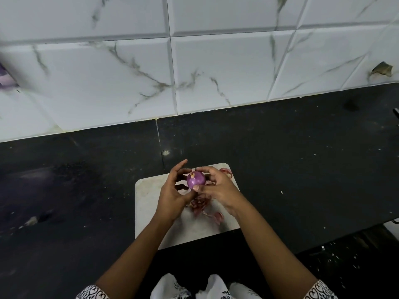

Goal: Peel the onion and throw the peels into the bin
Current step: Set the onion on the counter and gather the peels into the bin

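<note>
1. Far left edge: blurry purple-ish thing (6, 77) against the tiled wall (108, 72), too smeared to make out.
2. Dark countertop (64, 180) across the whole scene, speckled with pale crumbs.
3. White cutting board (144, 197) sitting on the counter, near-centre, a bit scuffed.
4. Left hand (174, 193) over the board, fingers loosely spread and curled round the left side of the onion, index pointing up and away. Supporting rather than squeezing, palm side against it.
5. Onion (195, 179) purple, mostly bare and shiny, held up above the board between both hands, pale root end facing the camera.
6. Right hand (218, 188) pinching the onion from the right, thumb on the near bottom, fingers wrapped over the top and far side.
7. Peels (201, 205) lying loose on the board under and just near of the hands, plus another curl of peel (226, 172) at the far right corner of the board.
8. Patterned sleeves (319, 291) at the near edge.
</note>
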`<state>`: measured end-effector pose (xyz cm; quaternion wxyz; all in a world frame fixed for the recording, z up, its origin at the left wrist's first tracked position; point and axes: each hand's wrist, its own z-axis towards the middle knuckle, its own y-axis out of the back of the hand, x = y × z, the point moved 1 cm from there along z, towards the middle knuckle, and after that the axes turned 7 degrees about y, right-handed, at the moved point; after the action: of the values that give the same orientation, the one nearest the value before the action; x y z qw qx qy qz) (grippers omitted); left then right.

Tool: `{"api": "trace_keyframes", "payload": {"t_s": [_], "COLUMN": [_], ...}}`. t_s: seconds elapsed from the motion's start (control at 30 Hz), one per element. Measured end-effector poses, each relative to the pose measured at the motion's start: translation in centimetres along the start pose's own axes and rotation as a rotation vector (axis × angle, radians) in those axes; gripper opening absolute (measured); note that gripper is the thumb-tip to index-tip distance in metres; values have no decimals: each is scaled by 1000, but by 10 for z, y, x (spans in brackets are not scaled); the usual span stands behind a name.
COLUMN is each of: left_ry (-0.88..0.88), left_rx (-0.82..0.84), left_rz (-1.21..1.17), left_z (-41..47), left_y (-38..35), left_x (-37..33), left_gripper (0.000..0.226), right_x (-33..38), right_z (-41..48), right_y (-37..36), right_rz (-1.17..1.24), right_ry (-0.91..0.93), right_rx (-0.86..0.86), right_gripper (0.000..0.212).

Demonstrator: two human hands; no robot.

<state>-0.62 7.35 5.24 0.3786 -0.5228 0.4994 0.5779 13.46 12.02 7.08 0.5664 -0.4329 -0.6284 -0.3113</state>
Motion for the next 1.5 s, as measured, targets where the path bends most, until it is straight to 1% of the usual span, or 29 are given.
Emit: {"api": "trace_keyframes", "payload": {"t_s": [0.13, 0.2, 0.3, 0.33, 0.4, 0.47, 0.53, 0.6, 0.67, 0.73, 0.8, 0.87, 0.93, 0.97, 1.0, 1.03, 1.07, 1.1, 1.17, 1.23, 1.27, 1.33, 1.43, 1.5], "left_ry": [4, -15, -25, -14, 26, 104, 162, 141, 89, 70, 81, 97, 123, 128, 124, 112, 93, 70, 37, -3, -20, -56, -122, -118], "left_rx": [-78, -101, -184, -204, -233, -248, -244, -249, -246, -242, -243, -247, -238, -233, -224, -212, -197, -174, -96, 23, 92, 199, 288, 302], "left_rz": [-45, -34, -6, -10, -7, -2, 46, 171, 299, 372, 400, 415, 405, 401, 402, 405, 412, 436, 554, 726, 779, 804, 755, 685], "left_z": [-1, -2, -1, 0, 2, 1, 0, -1, 0, 4, 8, 11, 13, 15, 18, 23, 29, 37, 54, 68, 72, 68, 48, 35], "left_y": [-7, -11, -11, -10, -6, -3, -1, 2, 3, 2, 2, 2, 3, 4, 5, 7, 7, 7, 4, 0, 0, 3, 10, 14], "left_x": [-4, -7, -5, -2, 7, 18, 30, 41, 45, 46, 47, 48, 49, 51, 51, 52, 51, 50, 47, 50, 52, 58, 60, 57], "left_gripper": [54, 42, 28, 26, 24, 23, 28, 33, 33, 34, 35, 37, 41, 43, 44, 45, 45, 43, 42, 43, 44, 51, 54, 52], "right_x": [1, 0, 3, 5, 5, -1, -10, -19, -29, -40, -48, -48, -39, -32, -25, -20, -19, -21, -29, -37, -41, -50, -61, -64], "right_z": [-3, -2, 1, 1, 3, 6, 9, 11, 13, 17, 20, 21, 13, 7, 2, -1, -1, 3, 17, 32, 36, 38, 32, 25], "right_y": [5, 10, 30, 41, 64, 88, 107, 121, 132, 139, 142, 141, 133, 126, 116, 104, 93, 84, 70, 58, 52, 42, 30, 26], "right_rz": [125, 113, 116, 79, -86, -278, -398, -483, -581, -668, -712, -753, -782, -761, -712, -648, -601, -578, -598, -687, -735, -808, -840, -824], "right_ry": [-8, -13, 19, 35, 35, 9, -11, -16, -31, -21, -6, -13, 27, 92, 179, 263, 330, 353, 264, 185, 184, 194, 237, 249], "right_rx": [-131, -183, -308, -348, -412, -492, -559, -589, -596, -585, -557, -545, -591, -634, -651, -621, -545, -442, -244, -110, -69, -1, 70, 109], "right_gripper": [47, 48, 48, 47, 47, 47, 47, 47, 47, 49, 51, 58, 64, 59, 50, 41, 34, 32, 37, 42, 43, 44, 44, 44]}}
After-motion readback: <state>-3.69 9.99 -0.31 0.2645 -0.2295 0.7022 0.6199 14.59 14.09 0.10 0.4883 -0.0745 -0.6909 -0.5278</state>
